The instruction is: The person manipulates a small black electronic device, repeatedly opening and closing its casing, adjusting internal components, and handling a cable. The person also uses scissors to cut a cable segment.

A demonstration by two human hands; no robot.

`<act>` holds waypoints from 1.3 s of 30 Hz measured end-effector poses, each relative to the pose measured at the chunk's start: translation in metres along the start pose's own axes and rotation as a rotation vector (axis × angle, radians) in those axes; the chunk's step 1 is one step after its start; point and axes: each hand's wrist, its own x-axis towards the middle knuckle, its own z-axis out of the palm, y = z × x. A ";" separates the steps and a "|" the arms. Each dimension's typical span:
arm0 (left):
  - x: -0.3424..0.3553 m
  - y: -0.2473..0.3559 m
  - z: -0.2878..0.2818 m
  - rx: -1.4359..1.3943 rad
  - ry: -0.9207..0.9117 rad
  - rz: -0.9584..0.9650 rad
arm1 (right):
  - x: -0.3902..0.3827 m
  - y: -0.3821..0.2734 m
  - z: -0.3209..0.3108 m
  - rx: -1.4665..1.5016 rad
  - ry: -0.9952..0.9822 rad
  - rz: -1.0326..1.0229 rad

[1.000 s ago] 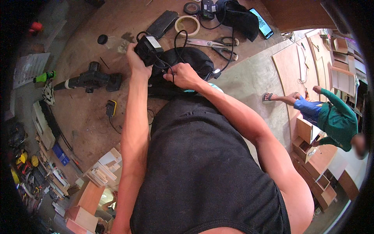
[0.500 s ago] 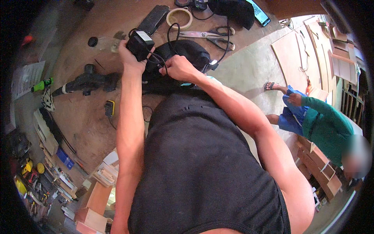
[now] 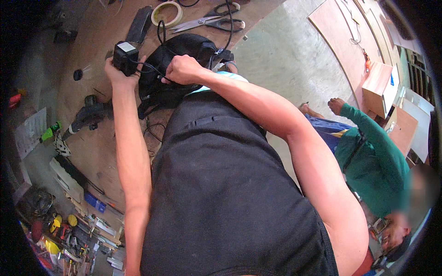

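Observation:
My left hand (image 3: 120, 73) grips a black box-shaped power adapter (image 3: 125, 57) with a white label on top. A dark cable (image 3: 148, 66) runs from it toward my right hand (image 3: 182, 70), whose fingers are closed on the cable; the fingertips are partly hidden. Both hands are over or beside a black fabric bag (image 3: 195, 46) on the brown workbench (image 3: 99, 46). Silver scissors (image 3: 202, 22) with dark handles, a cream tape roll (image 3: 166, 14) and a dark flat slab (image 3: 138, 25) lie beyond the bag.
A dark blower-like tool (image 3: 90, 112) and a green bottle (image 3: 49, 132) are at the left. Assorted tools (image 3: 60, 234) sit at lower left. A co-worker in a green top (image 3: 361, 161) is close on my right, near plywood sheets (image 3: 336, 50) and wooden boxes (image 3: 382, 87) on the floor.
Both hands, still holding the adapter and cable, have shifted left in the view, along with the bench items. The co-worker on the right has come closer, moving toward the lower right.

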 end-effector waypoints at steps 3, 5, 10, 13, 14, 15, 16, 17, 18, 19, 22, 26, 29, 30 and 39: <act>0.001 0.000 0.003 0.010 0.019 0.026 | 0.007 0.006 0.007 0.012 0.048 0.033; 0.001 -0.001 0.006 0.053 0.018 0.046 | 0.014 0.008 0.011 -0.007 0.071 0.074; 0.004 -0.006 0.007 0.196 -0.067 0.115 | 0.014 0.008 0.008 0.022 0.081 0.070; 0.009 -0.008 -0.002 0.226 -0.118 0.158 | 0.000 0.002 0.001 0.065 0.038 0.017; 0.007 -0.010 0.001 0.226 -0.100 0.166 | -0.006 -0.002 -0.003 0.087 0.021 0.010; 0.006 -0.011 0.004 0.224 -0.081 0.174 | -0.010 -0.005 -0.007 0.109 0.004 0.003; 0.004 -0.012 0.007 0.222 -0.061 0.182 | -0.008 -0.005 -0.007 0.099 0.019 0.005; 0.007 -0.011 0.005 0.219 -0.068 0.170 | -0.006 -0.006 -0.005 0.091 0.031 0.007; 0.010 -0.009 0.004 0.215 -0.074 0.157 | -0.005 -0.005 -0.003 0.082 0.042 0.009; 0.012 -0.008 0.002 0.210 -0.080 0.144 | -0.005 -0.005 0.000 0.099 0.060 0.016; 0.011 -0.007 0.003 0.176 -0.057 0.130 | -0.005 -0.005 0.002 0.130 0.098 0.041; 0.004 -0.012 0.005 0.151 -0.045 0.132 | -0.011 -0.011 0.004 0.130 0.064 0.046; 0.002 -0.014 0.007 0.111 -0.012 0.113 | -0.009 -0.017 0.009 0.124 0.062 0.053; 0.000 -0.014 0.010 0.107 -0.014 0.100 | -0.007 -0.016 0.012 0.122 0.073 0.060; -0.002 -0.010 0.007 0.095 -0.054 0.048 | -0.008 -0.015 0.009 0.158 0.148 0.027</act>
